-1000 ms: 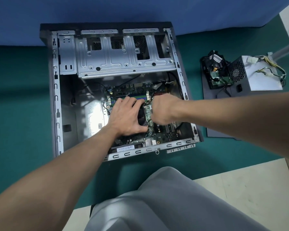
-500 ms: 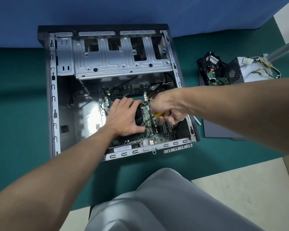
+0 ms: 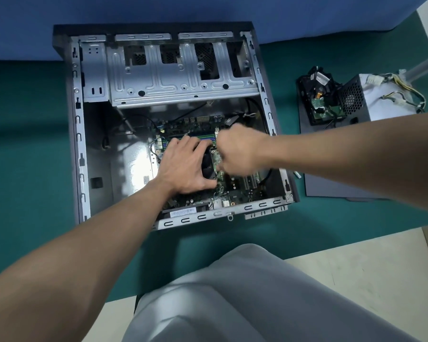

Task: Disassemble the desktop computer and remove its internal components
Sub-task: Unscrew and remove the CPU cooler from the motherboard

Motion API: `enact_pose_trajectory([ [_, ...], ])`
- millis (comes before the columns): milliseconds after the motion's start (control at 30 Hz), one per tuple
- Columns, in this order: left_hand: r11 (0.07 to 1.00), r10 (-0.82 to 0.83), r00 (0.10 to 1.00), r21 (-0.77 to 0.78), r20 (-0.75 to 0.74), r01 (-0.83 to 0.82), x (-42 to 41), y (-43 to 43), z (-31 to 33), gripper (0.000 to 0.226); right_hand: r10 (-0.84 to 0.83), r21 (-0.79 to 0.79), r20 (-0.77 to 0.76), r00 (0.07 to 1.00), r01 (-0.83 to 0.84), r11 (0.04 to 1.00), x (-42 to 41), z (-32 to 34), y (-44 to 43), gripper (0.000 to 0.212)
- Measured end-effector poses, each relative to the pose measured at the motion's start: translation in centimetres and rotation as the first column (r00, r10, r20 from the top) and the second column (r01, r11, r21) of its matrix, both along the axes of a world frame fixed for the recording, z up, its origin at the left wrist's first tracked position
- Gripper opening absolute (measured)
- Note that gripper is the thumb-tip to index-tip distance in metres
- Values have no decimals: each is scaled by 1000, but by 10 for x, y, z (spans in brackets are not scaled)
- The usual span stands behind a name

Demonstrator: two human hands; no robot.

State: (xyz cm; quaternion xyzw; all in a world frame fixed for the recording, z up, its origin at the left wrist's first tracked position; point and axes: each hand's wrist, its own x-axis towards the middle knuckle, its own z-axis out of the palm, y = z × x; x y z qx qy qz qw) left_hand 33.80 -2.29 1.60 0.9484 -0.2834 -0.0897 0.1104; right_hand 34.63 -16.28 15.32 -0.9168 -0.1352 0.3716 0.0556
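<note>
The open desktop case (image 3: 77,149) lies on its side on a green mat. Its green motherboard (image 3: 242,193) sits in the near right part. My left hand (image 3: 183,166) lies over the black CPU cooler (image 3: 208,162), fingers across its top and thumb curled round its near edge. Just right of the cooler, my right hand (image 3: 240,151) hovers as a blurred fist over the board. The tool in the fist is hidden now; a yellow handle showed in it half a second ago.
A bare metal drive cage (image 3: 173,77) spans the far half of the case. To the right on the mat lie a grey side panel (image 3: 331,185), a black removed part (image 3: 316,95) and the power supply (image 3: 386,97) with loose cables. My grey-trousered knee (image 3: 232,292) is nearest.
My right hand shifted slightly above the board beside the cooler, and the yellow handle seen between its fingers is now hidden. My left hand stayed on the cooler.
</note>
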Motion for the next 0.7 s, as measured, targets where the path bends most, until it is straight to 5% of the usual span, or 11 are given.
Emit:
enact_pose_trajectory([
  [100,1000,4,1000,-2,-3,-4,0,1,-1,97,-538,62,-130,833,549,834,10,-5,-6,23],
  [233,1000,6,1000,6,-4,-6,1,1,1,96,-502,-46,267,822,531,846,-13,-19,9,16],
  [333,1000,1,1000,25,-20,0,1,1,3,93,-566,217,379,732,524,823,-26,-29,18,31],
  [367,999,-2,1000,37,-25,2,1,0,3,91,-652,366,329,683,544,755,-24,-33,18,41],
  [433,998,-7,1000,58,-28,9,1,-1,1,87,-807,678,79,586,562,474,-19,-36,23,54],
  [500,998,-5,1000,57,-10,5,2,-1,0,85,-834,825,-126,537,524,213,-18,-39,32,59],
  [633,1000,3,1000,20,19,-4,1,1,1,86,-703,897,-319,636,442,-8,-23,-51,27,56],
  [700,1000,2,1000,4,20,-2,0,1,2,82,-516,854,-460,723,519,-36,-13,-52,11,55],
])
